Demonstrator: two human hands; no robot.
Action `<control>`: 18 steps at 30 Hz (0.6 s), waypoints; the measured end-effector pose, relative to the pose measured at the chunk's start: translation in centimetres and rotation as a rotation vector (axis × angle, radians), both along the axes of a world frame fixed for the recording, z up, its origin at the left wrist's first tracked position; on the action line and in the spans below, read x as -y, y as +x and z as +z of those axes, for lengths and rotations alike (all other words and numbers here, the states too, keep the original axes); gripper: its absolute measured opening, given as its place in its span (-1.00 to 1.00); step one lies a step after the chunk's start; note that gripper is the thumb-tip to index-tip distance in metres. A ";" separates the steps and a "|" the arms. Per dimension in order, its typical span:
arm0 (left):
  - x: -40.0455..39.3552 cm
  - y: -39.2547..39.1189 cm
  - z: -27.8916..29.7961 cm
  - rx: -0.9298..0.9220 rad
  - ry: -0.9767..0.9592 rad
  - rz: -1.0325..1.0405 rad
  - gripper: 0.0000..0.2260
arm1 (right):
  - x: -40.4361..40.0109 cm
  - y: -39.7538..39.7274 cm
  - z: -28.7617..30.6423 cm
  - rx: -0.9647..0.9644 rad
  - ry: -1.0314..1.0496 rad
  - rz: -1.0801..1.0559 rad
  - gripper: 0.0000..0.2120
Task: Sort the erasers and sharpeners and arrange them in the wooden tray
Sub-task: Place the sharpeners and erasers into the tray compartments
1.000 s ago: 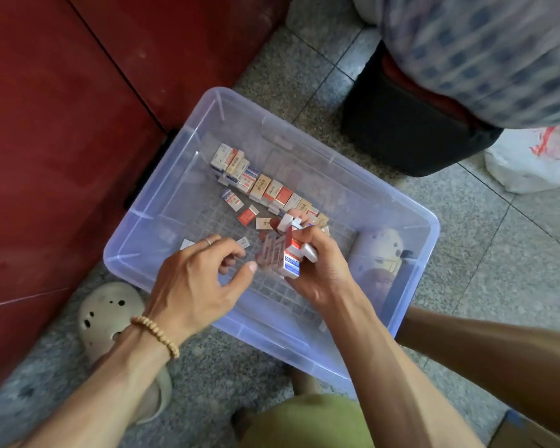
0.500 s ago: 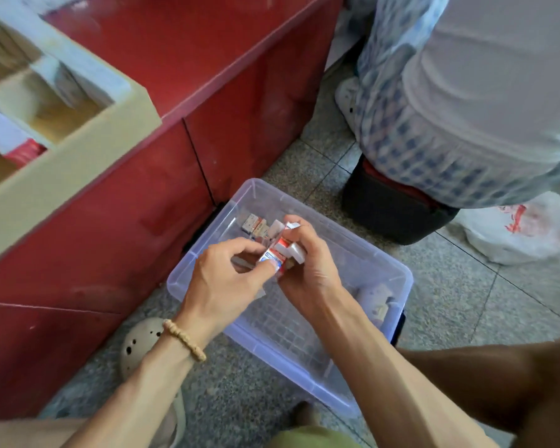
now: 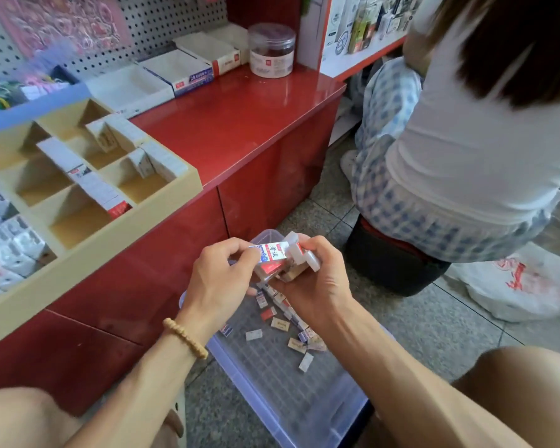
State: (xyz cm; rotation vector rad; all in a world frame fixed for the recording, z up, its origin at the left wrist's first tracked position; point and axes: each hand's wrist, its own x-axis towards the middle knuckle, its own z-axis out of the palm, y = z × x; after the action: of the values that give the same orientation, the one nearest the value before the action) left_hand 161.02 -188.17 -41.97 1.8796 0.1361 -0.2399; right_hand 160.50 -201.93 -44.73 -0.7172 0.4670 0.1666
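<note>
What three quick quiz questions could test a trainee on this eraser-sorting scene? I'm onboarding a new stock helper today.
1. True or false: both hands hold erasers.
2. Where does the wooden tray sit? A) on the floor B) on the red counter C) inside the plastic bin
3. Where do the loose erasers lie?

Key: 1. True: the left hand pinches a boxed eraser; the right hand grips several. 2. B. 3. In the plastic bin on the floor.

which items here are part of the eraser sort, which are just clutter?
Job:
- erasers held by the left hand and right hand
- loose erasers in the clear bin
- wooden tray on the red counter

Clutter:
- round jar
- white boxes
- plastic bag
- seated person
</note>
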 end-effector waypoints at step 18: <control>-2.3 0.8 5.4 -0.032 -0.101 0.087 -0.89 | -1.1 3.7 3.0 0.077 0.072 0.243 -0.98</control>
State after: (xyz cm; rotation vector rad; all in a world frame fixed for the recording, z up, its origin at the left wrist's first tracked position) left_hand 161.83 -185.90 -36.62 1.7657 0.2230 -0.2132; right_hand 164.15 -200.84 -41.73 -0.7055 0.2980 0.3803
